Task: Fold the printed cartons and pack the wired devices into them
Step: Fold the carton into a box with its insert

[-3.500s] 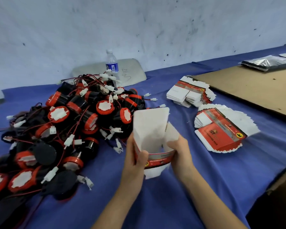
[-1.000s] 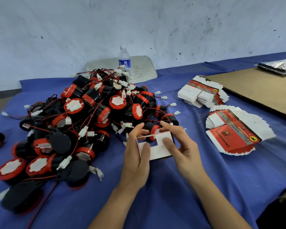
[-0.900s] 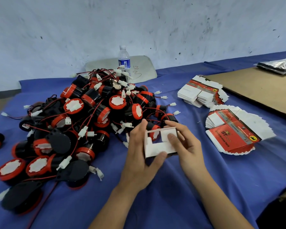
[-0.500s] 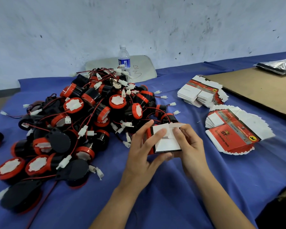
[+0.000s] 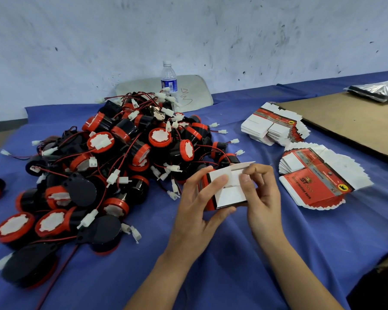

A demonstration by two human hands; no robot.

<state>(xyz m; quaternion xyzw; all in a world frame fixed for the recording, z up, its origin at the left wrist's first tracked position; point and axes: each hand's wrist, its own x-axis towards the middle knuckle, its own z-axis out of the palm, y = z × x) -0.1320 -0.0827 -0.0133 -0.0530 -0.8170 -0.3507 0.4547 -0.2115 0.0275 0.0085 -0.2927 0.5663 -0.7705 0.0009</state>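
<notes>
Both hands are gripping one carton [image 5: 230,193] above the bench [image 5: 233,265]. Left hand [image 5: 197,211] is cupping its red-edged left side, thumb lying across the white end face and fingers curling underneath. Right hand [image 5: 261,191] is closing on the right side, thumb pressing a white flap [image 5: 244,166] down near the top edge while the other fingers are wrapping behind. That flap is standing partly raised, not yet flat.

Left of the grip, a heap of black-and-red devices [image 5: 112,162] is sprawling over the blue cloth, red wires and white plugs tangling through it; its nearest pieces are lying just beside the left hand. Beyond the heap, a water bottle [image 5: 169,80] is standing upright near the wall.

Right of the grip, a fanned stack of flat cartons [image 5: 318,177] is lying near the right hand, with a second stack [image 5: 276,127] farther back. Further right, a brown board [image 5: 356,121] is covering the bench, a shiny bag [image 5: 376,90] resting at its far end.
</notes>
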